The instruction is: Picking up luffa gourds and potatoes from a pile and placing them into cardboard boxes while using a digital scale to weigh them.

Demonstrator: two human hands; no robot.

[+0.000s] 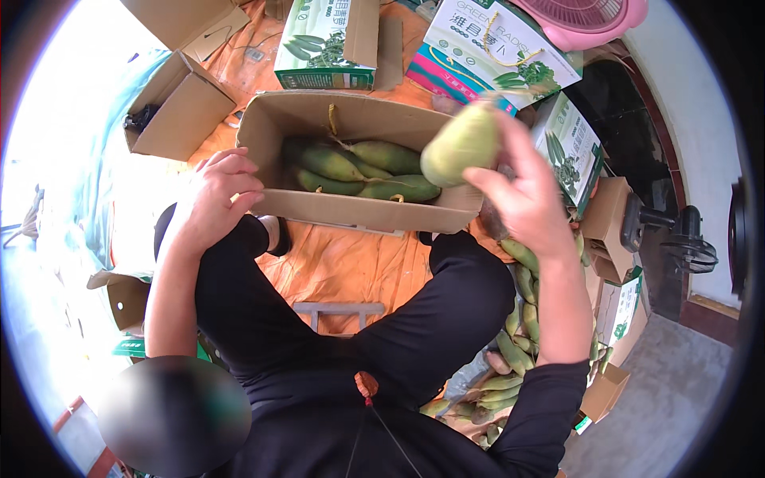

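Observation:
An open cardboard box (335, 209) stands between my knees with several green radishes (351, 163) lying in it. My left hand (217, 191) rests at the box's left end, fingers bent over its edge. Above the right end, my right hand (522, 179) grips a thick pale green radish (462, 143), which is slightly blurred. Its thin root end points up and to the right. Yellow cord (332, 119) shows at the box's far wall.
Loose radishes (510, 350) are piled beside my right leg. Printed cartons (327, 48) stand at the back, with a pink fan (590, 20) at the far right. A small black fan (689, 243) is farther right. Orange sheeting (319, 267) covers the floor. A brown box (179, 107) stands left.

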